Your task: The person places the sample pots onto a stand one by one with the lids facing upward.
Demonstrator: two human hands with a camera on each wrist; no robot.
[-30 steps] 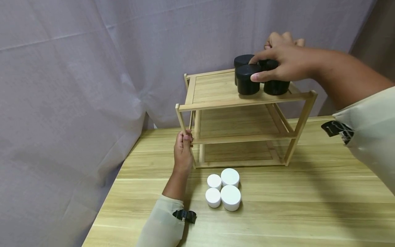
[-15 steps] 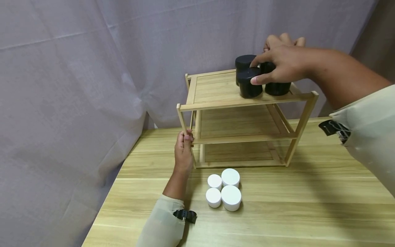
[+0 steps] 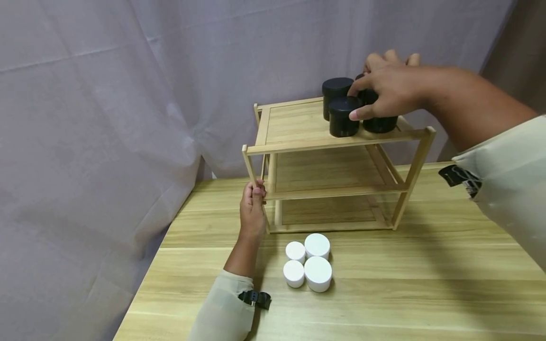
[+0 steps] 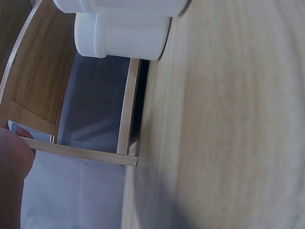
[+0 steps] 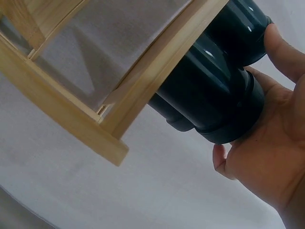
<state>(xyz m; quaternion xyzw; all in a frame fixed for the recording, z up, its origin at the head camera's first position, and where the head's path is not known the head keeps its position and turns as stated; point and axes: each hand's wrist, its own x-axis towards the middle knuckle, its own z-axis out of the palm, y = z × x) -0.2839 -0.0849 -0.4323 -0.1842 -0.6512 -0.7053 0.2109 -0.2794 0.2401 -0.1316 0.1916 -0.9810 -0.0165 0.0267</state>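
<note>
A three-tier wooden rack (image 3: 294,130) stands on the table. Around its front left post, level with the middle shelf, my left hand (image 3: 252,210) is wrapped. On the right half of the top shelf, several black lidded jars (image 3: 337,90) are grouped together. My right hand (image 3: 392,87) reaches over them, thumb and index finger pinching the lid of the front left black jar (image 3: 341,122) near the shelf's front edge. Its other fingers are raised behind. That hand partly covers the jars on the right; the right wrist view shows a near black jar (image 5: 200,86) beside the palm.
Several white lidded jars (image 3: 317,272), two small and two larger, stand clustered on the wooden table (image 3: 405,289) in front of the rack. A grey curtain (image 3: 128,118) hangs behind and to the left, past the table's left edge.
The front left black jar has shifted slightly toward the shelf's front edge, with my right thumb and index finger at its lid. My left hand keeps its grip on the post.
</note>
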